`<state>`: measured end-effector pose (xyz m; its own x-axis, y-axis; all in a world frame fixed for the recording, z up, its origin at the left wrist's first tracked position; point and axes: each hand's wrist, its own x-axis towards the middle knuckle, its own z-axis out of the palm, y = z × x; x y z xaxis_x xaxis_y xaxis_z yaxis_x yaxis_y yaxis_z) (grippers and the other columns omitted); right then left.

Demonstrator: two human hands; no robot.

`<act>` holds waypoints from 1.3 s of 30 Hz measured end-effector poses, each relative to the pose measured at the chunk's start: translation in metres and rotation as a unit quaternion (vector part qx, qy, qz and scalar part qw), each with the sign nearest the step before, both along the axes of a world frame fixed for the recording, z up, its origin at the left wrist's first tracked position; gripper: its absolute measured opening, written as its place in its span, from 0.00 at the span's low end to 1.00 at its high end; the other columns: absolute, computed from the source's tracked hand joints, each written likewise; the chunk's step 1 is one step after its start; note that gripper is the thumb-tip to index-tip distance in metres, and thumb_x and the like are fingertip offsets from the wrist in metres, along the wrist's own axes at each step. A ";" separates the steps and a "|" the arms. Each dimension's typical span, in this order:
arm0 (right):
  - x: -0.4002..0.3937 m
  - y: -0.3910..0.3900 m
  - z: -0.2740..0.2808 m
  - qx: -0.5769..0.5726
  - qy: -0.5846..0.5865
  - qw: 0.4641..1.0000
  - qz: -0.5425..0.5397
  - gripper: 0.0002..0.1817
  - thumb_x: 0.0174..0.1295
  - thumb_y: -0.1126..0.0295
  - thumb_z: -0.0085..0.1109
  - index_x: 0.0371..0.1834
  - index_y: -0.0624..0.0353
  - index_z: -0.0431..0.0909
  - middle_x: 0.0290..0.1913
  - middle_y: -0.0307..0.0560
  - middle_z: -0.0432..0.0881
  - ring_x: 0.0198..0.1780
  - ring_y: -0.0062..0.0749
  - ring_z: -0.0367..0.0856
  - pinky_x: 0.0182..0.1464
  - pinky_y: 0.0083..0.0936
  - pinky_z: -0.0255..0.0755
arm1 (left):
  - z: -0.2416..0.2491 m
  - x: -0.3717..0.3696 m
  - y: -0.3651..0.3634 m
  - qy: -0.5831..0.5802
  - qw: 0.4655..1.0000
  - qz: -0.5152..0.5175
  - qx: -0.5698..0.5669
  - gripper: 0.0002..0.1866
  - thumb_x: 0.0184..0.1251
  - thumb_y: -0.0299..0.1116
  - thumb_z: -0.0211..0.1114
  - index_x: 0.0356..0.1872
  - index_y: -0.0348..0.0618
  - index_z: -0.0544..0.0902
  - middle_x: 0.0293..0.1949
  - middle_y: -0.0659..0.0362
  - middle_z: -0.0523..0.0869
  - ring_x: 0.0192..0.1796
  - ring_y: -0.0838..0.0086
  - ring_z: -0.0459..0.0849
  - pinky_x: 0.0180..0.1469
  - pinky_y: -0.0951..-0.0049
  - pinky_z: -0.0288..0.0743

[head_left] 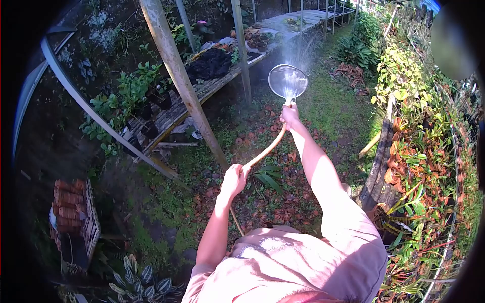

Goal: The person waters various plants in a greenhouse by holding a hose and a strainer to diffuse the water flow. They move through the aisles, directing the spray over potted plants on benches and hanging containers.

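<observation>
A yellowish-orange garden hose [269, 148] runs between my two hands and hangs down toward my shirt. My right hand [289, 114], arm stretched forward, is closed around the hose's front end. Just beyond it is a round mesh hoop [287, 81] that looks like a strainer. Water [291, 87] gushes against the mesh and goes out as a fine mist past it. How the hoop is attached is hidden by my fingers. Nearer my body, my left hand [235, 180] is wrapped around the hose farther back.
On the left, a long wooden bench [222, 78] carries pots, dark netting and plants. Slanted poles [184, 81] rise beside it. Stacked clay pots [69, 202] stand lower left. Potted plants [417, 166] line the right behind a dark log [378, 161]. Dry leaves lie on mossy ground.
</observation>
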<state>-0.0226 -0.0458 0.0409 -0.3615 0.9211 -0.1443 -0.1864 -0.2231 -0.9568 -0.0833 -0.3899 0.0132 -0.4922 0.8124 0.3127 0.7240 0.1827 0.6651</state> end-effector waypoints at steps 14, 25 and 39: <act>0.003 -0.014 0.002 -0.018 0.015 0.999 0.021 0.08 0.74 0.72 0.48 0.52 0.53 0.63 0.23 0.36 0.65 0.16 0.19 0.63 0.15 0.20 0.57 | 0.001 0.005 -0.010 -0.016 0.999 0.015 -0.025 0.17 0.70 0.40 0.67 0.31 0.34 0.80 0.29 0.45 0.80 0.34 0.49 0.80 0.38 0.57 0.74; -0.030 -0.041 -0.002 -0.003 0.009 0.996 0.086 0.06 0.73 0.71 0.50 0.49 0.51 0.65 0.25 0.38 0.68 0.17 0.19 0.65 0.13 0.20 0.58 | -0.014 -0.007 -0.045 -0.009 0.999 0.041 -0.023 0.15 0.71 0.39 0.65 0.35 0.34 0.81 0.29 0.47 0.81 0.34 0.54 0.81 0.39 0.60 0.74; -0.066 -0.135 -0.042 -0.060 0.113 0.962 0.240 0.10 0.70 0.70 0.55 0.50 0.47 0.66 0.22 0.33 0.66 0.14 0.22 0.65 0.12 0.23 0.59 | -0.006 -0.005 -0.160 -0.098 0.983 0.141 -0.067 0.17 0.71 0.42 0.65 0.43 0.36 0.83 0.35 0.48 0.85 0.37 0.57 0.85 0.41 0.60 0.76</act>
<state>-0.0890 -0.1812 -0.0011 -0.7753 0.6226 -0.1061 -0.2358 -0.4413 -0.8658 -0.0882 -0.5501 0.0068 -0.7431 0.6633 0.0889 0.4934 0.4532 0.7424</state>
